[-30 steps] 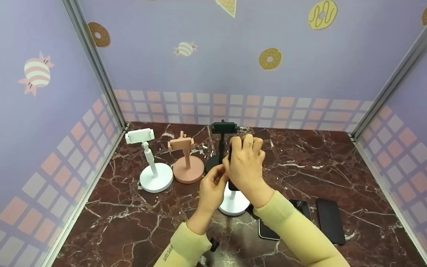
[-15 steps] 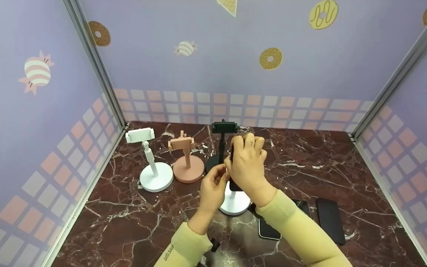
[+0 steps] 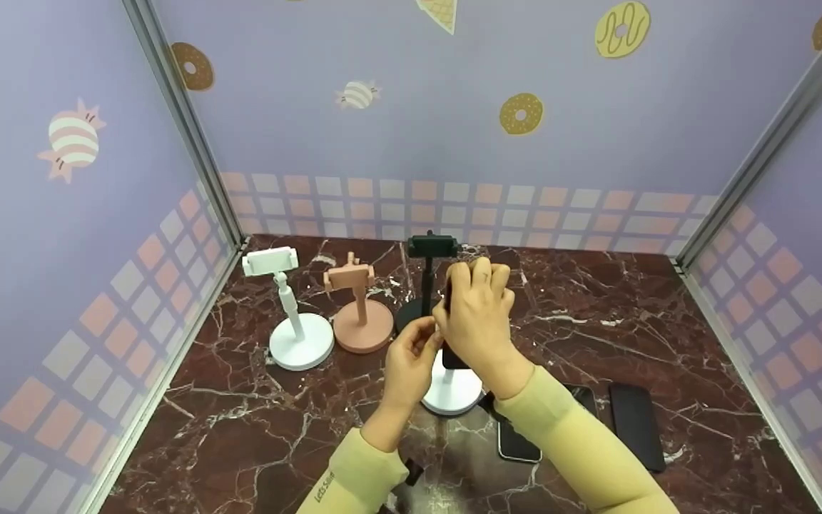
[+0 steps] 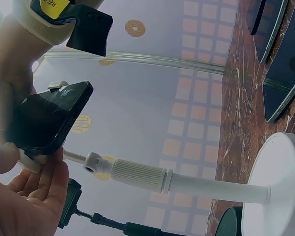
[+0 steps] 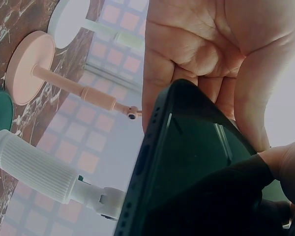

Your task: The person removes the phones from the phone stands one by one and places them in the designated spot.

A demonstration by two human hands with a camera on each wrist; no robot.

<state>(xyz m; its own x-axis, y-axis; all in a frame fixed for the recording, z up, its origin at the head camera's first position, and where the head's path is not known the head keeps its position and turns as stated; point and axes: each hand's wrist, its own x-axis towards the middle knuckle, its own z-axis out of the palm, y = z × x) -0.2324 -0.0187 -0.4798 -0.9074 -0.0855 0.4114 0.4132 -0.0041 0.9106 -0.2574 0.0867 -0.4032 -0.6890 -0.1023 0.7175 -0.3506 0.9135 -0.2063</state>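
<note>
A dark smartphone (image 4: 49, 118) sits at the clamp of a white phone stand (image 3: 452, 391), in front of me. My right hand (image 3: 479, 314) grips the phone from the far side, its fingers bent over the top and back. My left hand (image 3: 409, 364) pinches the white clamp jaw (image 4: 28, 161) along the phone's edge between thumb and fingers. In the right wrist view the screen of the phone (image 5: 196, 147) faces the left thumb, which lies close against it. From the head, the right hand hides most of the phone and clamp.
Behind and to the left stand another white phone stand (image 3: 301, 341), a pink stand (image 3: 362, 327) and a dark green stand (image 3: 432, 246). Several phones lie right of the work, including a black phone (image 3: 636, 428) and one partly under my right sleeve (image 3: 518, 442). Patterned walls (image 3: 411, 143) enclose the table.
My right hand has shifted very slightly to the right with the phone. The left hand keeps its pinch in nearly the same place.
</note>
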